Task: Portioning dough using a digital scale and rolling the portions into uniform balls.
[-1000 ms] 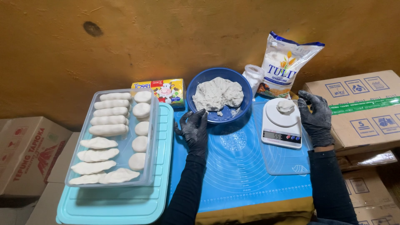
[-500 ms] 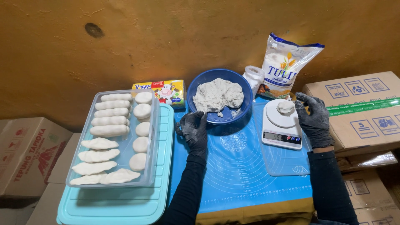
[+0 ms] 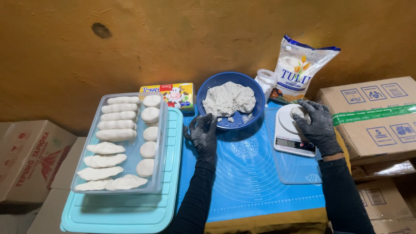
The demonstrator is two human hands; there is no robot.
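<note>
Ochre wall behind, cardboard boxes on both sides, and between them a blue silicone mat (image 3: pixel 247 182) spread over the work surface. From where I sit, my right hand (image 3: pixel 318 125), in a dark glove, is curled over a small lump of dough (image 3: pixel 298 111) resting on the white kitchen scale (image 3: pixel 291 134); the fingers are bent around it, touching it, though I cannot tell whether they are pinching it or only settling it on the pan. My left hand (image 3: pixel 203 135), gloved too, lies flat and spread on the mat just below the rim of the blue bowl (image 3: pixel 208 93), holding nothing. That bowl carries the main mass of grey-white dough (image 3: pixel 229 99). To the left, a clear tray (image 3: pixel 161 130) sits on a turquoise lid (image 3: pixel 130 214), filled with shaped pieces: long rolls at the far end, round pucks along the right side, folded crescents nearest me. A flour bag (image 3: pixel 299 71) stands behind the scale, with a small yellow packet (image 3: pixel 171 94) left of the bowl. I judge this to be the weighing of one portion; the next move calls for a steady reading, then adding or trimming from the bowl.
</note>
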